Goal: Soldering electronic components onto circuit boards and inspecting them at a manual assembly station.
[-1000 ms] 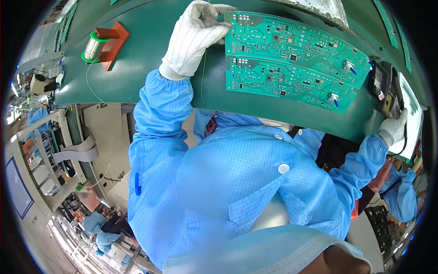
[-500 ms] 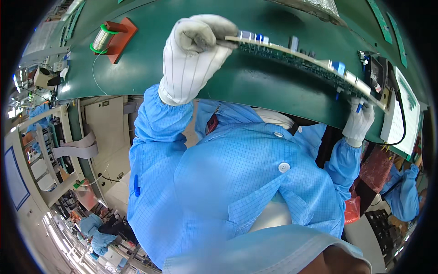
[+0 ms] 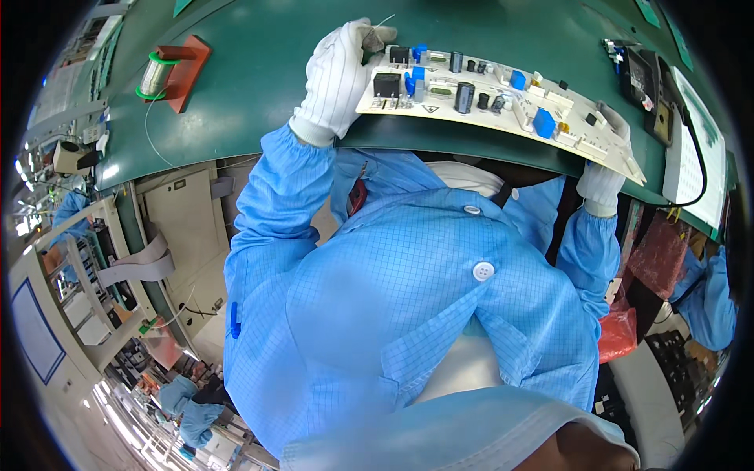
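I hold a long white circuit board above the near edge of the green bench, its component face turned up toward me. Black capacitors, blue parts and white connectors stand along it. My left hand, in a white striped glove, grips the board's left end. A thin pale strand sticks up by its fingertips. At the right end, my gloved right hand is closed on the board, partly hidden beneath it, with fingers showing over the far edge.
A solder wire reel on a red-brown stand sits at the bench's left, its wire trailing to the near edge. At right are a black device with a cable and a white sheet. Other workers are in the background.
The board has turned from nearly edge-on to showing its component face. Both hands have turned with it, still gripping its ends.
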`<state>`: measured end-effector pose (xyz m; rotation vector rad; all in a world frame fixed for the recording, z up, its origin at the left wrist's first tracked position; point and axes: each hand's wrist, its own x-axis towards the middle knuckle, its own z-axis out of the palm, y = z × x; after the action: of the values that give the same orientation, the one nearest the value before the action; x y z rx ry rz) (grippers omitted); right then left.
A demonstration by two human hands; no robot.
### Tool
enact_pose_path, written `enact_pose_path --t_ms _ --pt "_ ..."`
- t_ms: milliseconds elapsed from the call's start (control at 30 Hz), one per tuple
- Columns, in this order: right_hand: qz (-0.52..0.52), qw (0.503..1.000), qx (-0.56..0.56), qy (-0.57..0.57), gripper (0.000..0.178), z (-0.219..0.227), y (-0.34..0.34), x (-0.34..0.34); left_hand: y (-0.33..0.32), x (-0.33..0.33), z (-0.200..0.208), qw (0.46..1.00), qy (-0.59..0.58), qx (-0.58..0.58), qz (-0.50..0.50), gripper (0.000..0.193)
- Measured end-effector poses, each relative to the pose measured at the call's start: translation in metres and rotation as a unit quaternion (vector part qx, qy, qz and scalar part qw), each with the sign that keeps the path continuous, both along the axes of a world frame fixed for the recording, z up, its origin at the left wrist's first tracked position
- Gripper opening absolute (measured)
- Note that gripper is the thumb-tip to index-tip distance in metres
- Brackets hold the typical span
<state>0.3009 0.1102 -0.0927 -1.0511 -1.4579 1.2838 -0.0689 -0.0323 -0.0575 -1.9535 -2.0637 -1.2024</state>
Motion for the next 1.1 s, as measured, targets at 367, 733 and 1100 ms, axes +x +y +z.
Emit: enact_pose_path --t_ms 367,733,1100 --pt "-0.001 0.999 0.026 -0.029 0.042 -0.004 0.001 0.002 0.004 -0.007 -0.023 0.999 -0.038 -0.03 0.016 0.026" --pt "-0.009 0.994 0.077 -0.082 0.038 -0.01 0.004 0.004 0.004 -0.008 -0.027 0.998 -0.05 -0.041 0.008 0.029" --pt "-0.001 0.961 0.186 -0.204 0.036 -0.015 0.011 0.012 0.003 -0.007 -0.022 0.999 -0.008 -0.051 0.013 0.037"
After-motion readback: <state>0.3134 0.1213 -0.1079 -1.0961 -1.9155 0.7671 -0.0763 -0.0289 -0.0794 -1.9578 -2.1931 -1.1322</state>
